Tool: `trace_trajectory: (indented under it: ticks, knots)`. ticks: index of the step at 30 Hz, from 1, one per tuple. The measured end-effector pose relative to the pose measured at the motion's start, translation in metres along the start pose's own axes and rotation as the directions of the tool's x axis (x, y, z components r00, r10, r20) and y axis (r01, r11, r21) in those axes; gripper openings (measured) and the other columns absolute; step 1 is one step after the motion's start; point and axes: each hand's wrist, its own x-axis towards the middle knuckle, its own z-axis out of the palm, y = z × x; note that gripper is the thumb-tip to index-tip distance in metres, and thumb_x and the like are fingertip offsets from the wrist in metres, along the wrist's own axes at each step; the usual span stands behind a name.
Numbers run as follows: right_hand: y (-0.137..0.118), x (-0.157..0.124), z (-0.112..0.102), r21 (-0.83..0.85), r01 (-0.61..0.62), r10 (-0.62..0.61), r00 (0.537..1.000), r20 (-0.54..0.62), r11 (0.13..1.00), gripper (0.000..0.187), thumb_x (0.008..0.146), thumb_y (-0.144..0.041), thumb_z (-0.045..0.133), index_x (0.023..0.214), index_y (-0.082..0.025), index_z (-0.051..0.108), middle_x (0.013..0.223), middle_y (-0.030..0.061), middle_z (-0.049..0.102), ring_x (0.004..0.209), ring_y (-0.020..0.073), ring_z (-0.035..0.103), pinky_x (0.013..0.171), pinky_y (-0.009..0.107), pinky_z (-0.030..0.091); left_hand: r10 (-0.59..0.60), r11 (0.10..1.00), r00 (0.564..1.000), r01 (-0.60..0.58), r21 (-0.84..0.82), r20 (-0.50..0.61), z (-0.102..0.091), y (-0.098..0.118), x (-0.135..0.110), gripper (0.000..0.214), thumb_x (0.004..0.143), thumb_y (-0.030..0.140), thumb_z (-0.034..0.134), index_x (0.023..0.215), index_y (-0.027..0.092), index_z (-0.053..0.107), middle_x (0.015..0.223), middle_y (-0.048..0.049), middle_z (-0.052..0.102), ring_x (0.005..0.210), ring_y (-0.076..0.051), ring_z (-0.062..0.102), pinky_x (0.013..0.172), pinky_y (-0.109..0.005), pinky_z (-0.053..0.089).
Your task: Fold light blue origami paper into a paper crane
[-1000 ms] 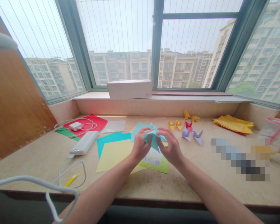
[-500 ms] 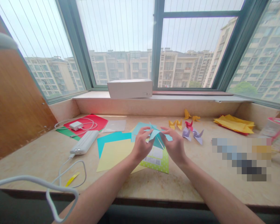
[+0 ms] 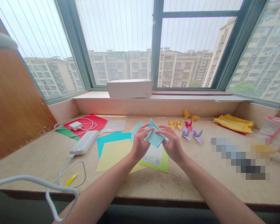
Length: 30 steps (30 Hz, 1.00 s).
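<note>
A folded sheet of light blue origami paper (image 3: 156,138) is held above the counter, diamond-shaped with a point rising at the top. My left hand (image 3: 140,139) grips its left side, fingers curled over the upper edge. On the right side, my right hand (image 3: 171,141) pinches it between thumb and fingers. Beneath the hands lie a green dotted packet (image 3: 162,163) with a white label, pale yellow paper (image 3: 114,155) and turquoise paper (image 3: 112,137). To the right of my right hand stand small folded cranes: lilac ones (image 3: 197,136), a red one (image 3: 188,125) and yellow ones (image 3: 171,124).
Left of the papers lie a white power bank (image 3: 85,143), a charger (image 3: 76,125) with cable and a red sheet (image 3: 96,121). Yellow paper (image 3: 233,123) is stacked at the back right. A white box (image 3: 129,88) sits on the window ledge.
The light blue paper has gone from spread flaps to a compact diamond with its point upward. Both hands remain on it in about the same place.
</note>
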Motion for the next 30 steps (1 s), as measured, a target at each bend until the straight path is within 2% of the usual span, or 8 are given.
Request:
trace_trajectory:
  ticks: [4, 9, 12, 16, 18, 20, 24, 30]
  knots:
    - [0.003, 0.000, -0.002, 0.006, -0.024, 0.024, 0.999, -0.040, 1.000, 0.020, 0.092, -0.020, 0.057, 0.105, -0.024, 0.071, 0.115, 0.0106, 0.065, 0.112, 0.0247, 0.062, 0.094, 0.043, 0.052, 0.086, 0.996, 0.993, -0.087, 0.007, 0.085, -0.001, 0.000, 0.001, 0.038, 0.081, 0.010, 0.068, 0.116, 0.025, 0.071, 0.136, -0.0131, 0.054, 0.105, -0.023, 0.066, 0.092, -0.042, 0.057]
    - [0.001, 0.001, -0.004, 0.018, -0.030, 0.030, 1.000, -0.007, 0.999, 0.019, 0.092, -0.028, 0.061, 0.105, -0.023, 0.073, 0.115, 0.0115, 0.066, 0.109, 0.0257, 0.064, 0.091, 0.043, 0.054, 0.063, 0.998, 0.994, -0.060, -0.031, 0.085, -0.002, 0.003, 0.003, 0.030, 0.082, 0.020, 0.072, 0.112, 0.022, 0.073, 0.136, -0.0146, 0.054, 0.108, -0.025, 0.065, 0.093, -0.042, 0.056]
    - [-0.001, 0.002, -0.003, 0.043, -0.078, 0.078, 0.997, -0.004, 0.996, 0.021, 0.095, -0.034, 0.057, 0.103, -0.024, 0.073, 0.113, 0.0103, 0.067, 0.103, 0.0244, 0.066, 0.087, 0.041, 0.055, 0.039, 0.999, 0.993, -0.035, -0.042, 0.107, -0.003, 0.007, 0.004, 0.023, 0.092, 0.029, 0.062, 0.110, 0.022, 0.074, 0.131, -0.0143, 0.056, 0.108, -0.024, 0.064, 0.096, -0.043, 0.053]
    - [0.000, 0.001, 0.001, 0.126, -0.213, 0.221, 0.973, -0.057, 0.969, 0.022, 0.092, -0.040, 0.060, 0.105, -0.023, 0.065, 0.106, 0.0076, 0.070, 0.086, 0.0211, 0.069, 0.076, 0.038, 0.057, 0.015, 0.999, 0.993, -0.009, -0.048, 0.117, -0.002, 0.012, 0.004, 0.032, 0.098, 0.035, 0.050, 0.094, 0.020, 0.078, 0.115, -0.0130, 0.064, 0.110, -0.024, 0.062, 0.097, -0.042, 0.050]
    - [0.001, -0.001, 0.003, 0.161, -0.234, 0.247, 0.966, -0.072, 0.959, 0.019, 0.091, -0.039, 0.062, 0.101, -0.023, 0.061, 0.106, 0.0074, 0.070, 0.084, 0.0204, 0.069, 0.075, 0.038, 0.057, -0.017, 0.999, 0.996, 0.021, -0.042, 0.090, -0.001, 0.014, 0.003, 0.035, 0.098, 0.037, 0.051, 0.084, 0.019, 0.077, 0.103, -0.0120, 0.067, 0.108, -0.025, 0.061, 0.096, -0.040, 0.050]
    - [0.002, -0.001, 0.005, 0.154, -0.205, 0.219, 0.972, -0.082, 0.967, 0.014, 0.091, -0.036, 0.062, 0.094, -0.022, 0.060, 0.108, 0.0079, 0.069, 0.089, 0.0209, 0.068, 0.079, 0.039, 0.056, -0.072, 0.996, 0.995, 0.076, -0.056, 0.066, 0.001, 0.015, 0.003, 0.036, 0.096, 0.039, 0.053, 0.079, 0.018, 0.076, 0.095, -0.0108, 0.067, 0.102, -0.024, 0.062, 0.090, -0.037, 0.052]
    - [0.001, -0.002, 0.005, 0.095, -0.145, 0.153, 0.985, -0.078, 0.985, 0.009, 0.089, -0.030, 0.063, 0.090, -0.022, 0.062, 0.107, 0.0087, 0.068, 0.099, 0.0226, 0.065, 0.081, 0.038, 0.055, -0.183, 0.963, 0.981, 0.193, -0.188, 0.070, 0.003, 0.016, 0.002, 0.027, 0.092, 0.039, 0.059, 0.087, 0.016, 0.074, 0.095, -0.0093, 0.063, 0.089, -0.020, 0.063, 0.072, -0.028, 0.056]
    - [-0.003, -0.001, 0.004, 0.171, -0.139, 0.152, 0.986, -0.066, 0.975, 0.013, 0.090, -0.030, 0.063, 0.100, -0.021, 0.064, 0.110, 0.0092, 0.066, 0.099, 0.0218, 0.065, 0.079, 0.037, 0.056, -0.293, 0.929, 0.955, 0.297, -0.221, 0.049, 0.004, 0.012, 0.002, 0.022, 0.087, 0.036, 0.065, 0.089, 0.015, 0.068, 0.090, -0.0071, 0.065, 0.084, -0.018, 0.064, 0.070, -0.026, 0.054]
